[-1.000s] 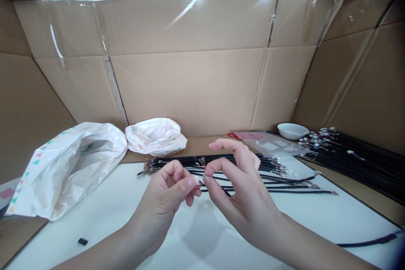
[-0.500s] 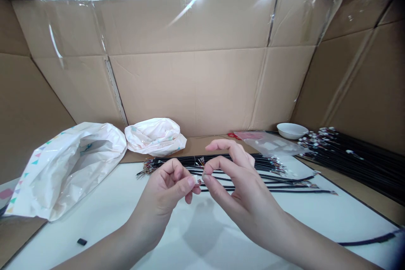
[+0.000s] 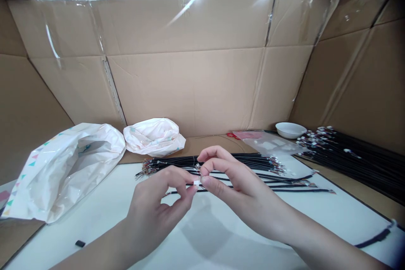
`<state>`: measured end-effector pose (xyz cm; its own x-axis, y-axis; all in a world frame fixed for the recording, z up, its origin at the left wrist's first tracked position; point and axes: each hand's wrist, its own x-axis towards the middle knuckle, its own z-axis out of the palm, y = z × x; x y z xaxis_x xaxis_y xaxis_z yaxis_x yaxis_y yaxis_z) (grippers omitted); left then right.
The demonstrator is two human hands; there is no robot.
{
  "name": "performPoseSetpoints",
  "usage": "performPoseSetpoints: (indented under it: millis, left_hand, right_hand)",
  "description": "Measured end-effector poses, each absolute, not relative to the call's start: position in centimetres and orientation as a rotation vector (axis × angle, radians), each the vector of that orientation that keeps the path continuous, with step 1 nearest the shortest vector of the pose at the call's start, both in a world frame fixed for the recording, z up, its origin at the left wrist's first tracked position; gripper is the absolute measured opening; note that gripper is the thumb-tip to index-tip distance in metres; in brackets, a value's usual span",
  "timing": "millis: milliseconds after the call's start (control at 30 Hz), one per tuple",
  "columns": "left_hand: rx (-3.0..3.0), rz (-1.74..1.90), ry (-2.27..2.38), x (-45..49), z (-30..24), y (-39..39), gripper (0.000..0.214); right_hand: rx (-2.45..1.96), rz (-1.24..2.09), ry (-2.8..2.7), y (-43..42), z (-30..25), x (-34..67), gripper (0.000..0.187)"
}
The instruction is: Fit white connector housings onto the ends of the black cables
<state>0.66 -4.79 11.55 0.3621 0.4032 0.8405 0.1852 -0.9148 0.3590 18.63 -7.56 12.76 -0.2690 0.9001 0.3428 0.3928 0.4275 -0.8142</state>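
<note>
Left hand [image 3: 163,202] pinches a small white connector [image 3: 196,183] between thumb and forefinger; the right hand [image 3: 243,192], other fingers curled, pinches what looks like thin wires [image 3: 198,167] just right of it. The connector is mid-scene above the white table [image 3: 104,206], nearer than the bundled black cables [image 3: 230,160].
</note>
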Motion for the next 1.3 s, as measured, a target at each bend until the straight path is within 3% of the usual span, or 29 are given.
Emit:
performPoseSetpoints:
  millis: [167,567,700,867,1033,1300]
  left_hand:
    - [2.906,1.564,0.176,-0.5,11.9,-3.5,0.024]
    - [3.234,1.570,0.034,-1.3,13.1,-4.3,0.022]
    - [3.066,1.680,0.078,-0.6,12.3,-3.5,0.020]
    - [2.686,1.543,0.367,0.1,11.9,-3.9,0.013]
    - [2.480,1.326,0.715,0.3,12.7,-4.6,0.008]
    - [2.420,1.200,0.726,0.4,12.6,-4.6,0.010]
  right_hand:
    - [-0.972,0.977,-1.846,-7.4,13.1,18.8,0.017]
    - [-0.896,1.234,-1.785,-7.2,13.0,18.7,0.019]
    - [-1.062,0.754,-1.825,-7.5,12.8,18.1,0.012]
    - [-1.073,0.065,-1.898,-7.9,12.2,17.4,0.013]
    - [-1.001,-0.106,-1.858,-7.9,11.8,17.3,0.012]
    - [-0.981,-0.215,-1.838,-8.0,11.7,17.1,0.012]
